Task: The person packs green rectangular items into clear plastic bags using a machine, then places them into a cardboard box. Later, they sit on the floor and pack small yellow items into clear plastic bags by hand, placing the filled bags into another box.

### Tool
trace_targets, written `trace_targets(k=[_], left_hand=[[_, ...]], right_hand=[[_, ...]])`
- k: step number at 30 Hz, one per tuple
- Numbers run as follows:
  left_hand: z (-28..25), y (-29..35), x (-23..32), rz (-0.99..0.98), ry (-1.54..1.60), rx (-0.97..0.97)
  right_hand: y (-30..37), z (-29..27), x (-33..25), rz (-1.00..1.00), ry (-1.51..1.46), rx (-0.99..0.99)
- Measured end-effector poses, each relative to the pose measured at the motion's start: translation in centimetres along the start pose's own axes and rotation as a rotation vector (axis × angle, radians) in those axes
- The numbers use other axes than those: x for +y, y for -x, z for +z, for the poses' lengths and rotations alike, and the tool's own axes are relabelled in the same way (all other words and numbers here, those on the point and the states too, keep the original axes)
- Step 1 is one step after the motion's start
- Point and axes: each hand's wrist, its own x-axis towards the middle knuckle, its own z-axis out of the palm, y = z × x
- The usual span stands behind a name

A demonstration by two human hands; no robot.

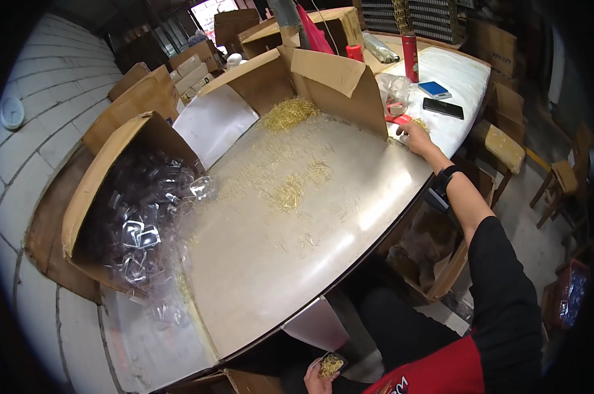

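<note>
My left hand (pixel 315 381) is low at the bottom edge, its fingers wrapped round a small clear plastic box (pixel 331 365). Small gold wire pieces, like clips or pins, fill the box. At the right side of the table my right hand (pixel 415 138), with a dark band on the wrist, is stretched out. Its fingers are bent together at the tabletop, and what they pinch is too small to make out. Close by lie a red tape dispenser (pixel 398 119) and a little heap of gold pieces (pixel 421 123).
Gold wire pieces (pixel 288 194) are scattered over the metal tabletop (pixel 244 295), with a larger heap (pixel 289 114) against cardboard flaps. A tipped carton (pixel 80 197) spills clear plastic boxes (pixel 141 234) at left. A phone (pixel 443 108), blue scale-like device (pixel 434 90) and red flask (pixel 410 58) stand at right.
</note>
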Motion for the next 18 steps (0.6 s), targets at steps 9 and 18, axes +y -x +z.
trace_targets(k=[9,18], left_hand=[[0.1,0.3,-0.5,0.095,-0.108,0.078],[1.6,0.8,0.4,0.228,-0.315,-0.03]], right_hand=[[-2.7,2.6,0.7,-0.001,0.242,-0.113],[-2.9,2.8,-0.8,0.206,0.353,-0.033]])
